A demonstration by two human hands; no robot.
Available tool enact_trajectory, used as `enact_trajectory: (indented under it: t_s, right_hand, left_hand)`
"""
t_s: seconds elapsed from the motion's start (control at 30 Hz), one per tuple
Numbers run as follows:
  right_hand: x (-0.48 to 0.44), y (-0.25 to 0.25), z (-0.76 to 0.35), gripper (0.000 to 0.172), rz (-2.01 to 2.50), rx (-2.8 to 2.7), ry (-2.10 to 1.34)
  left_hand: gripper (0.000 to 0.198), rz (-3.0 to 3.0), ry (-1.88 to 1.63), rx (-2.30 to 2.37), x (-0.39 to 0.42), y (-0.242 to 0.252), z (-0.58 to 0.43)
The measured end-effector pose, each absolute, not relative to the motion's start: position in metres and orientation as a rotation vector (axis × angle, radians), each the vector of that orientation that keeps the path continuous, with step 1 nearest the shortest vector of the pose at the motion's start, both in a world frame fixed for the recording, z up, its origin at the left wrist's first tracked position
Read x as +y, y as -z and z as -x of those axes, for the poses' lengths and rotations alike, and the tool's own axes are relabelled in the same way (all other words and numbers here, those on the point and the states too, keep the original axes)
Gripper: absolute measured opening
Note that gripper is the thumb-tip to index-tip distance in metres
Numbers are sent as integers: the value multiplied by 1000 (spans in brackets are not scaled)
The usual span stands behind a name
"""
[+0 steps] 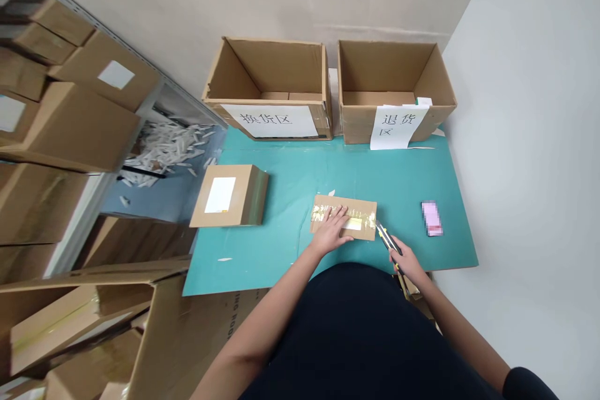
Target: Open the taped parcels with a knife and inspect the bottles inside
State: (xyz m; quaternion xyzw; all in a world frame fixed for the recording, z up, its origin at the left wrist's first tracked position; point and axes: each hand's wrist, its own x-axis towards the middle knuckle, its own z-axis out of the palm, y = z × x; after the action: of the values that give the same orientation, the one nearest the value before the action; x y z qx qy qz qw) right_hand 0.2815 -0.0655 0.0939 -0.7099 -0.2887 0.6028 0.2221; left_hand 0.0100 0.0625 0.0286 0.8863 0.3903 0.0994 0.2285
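Note:
A small taped cardboard box [319, 225] with a white label lies on the green table near its front edge. My left hand [330, 231] rests flat on top of it, fingers spread over the tape and beside the label. Wrapped in my right hand [407, 260] is a box cutter [387, 237] with a black and yellow body. Its tip is at the right end of the small box; whether it touches the cardboard I cannot tell.
Two open cartons with paper signs, a left carton [234, 114] and a right carton [354, 125], stand along the back. A larger labelled box [241, 197] sits at left, a blurred pink phone-like item [432, 219] at right. Shelved boxes [79, 125] and a big open carton [162, 319] flank the table's left.

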Motion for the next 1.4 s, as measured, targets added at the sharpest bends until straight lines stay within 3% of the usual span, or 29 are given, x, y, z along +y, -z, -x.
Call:
enact_trajectory:
  t_s: [1.4]
  right_hand:
    - [-74, -99, -287, 66, 1920, -712, -1600]
  left_hand:
    - [66, -2322, -329, 1110, 66, -28, -15]
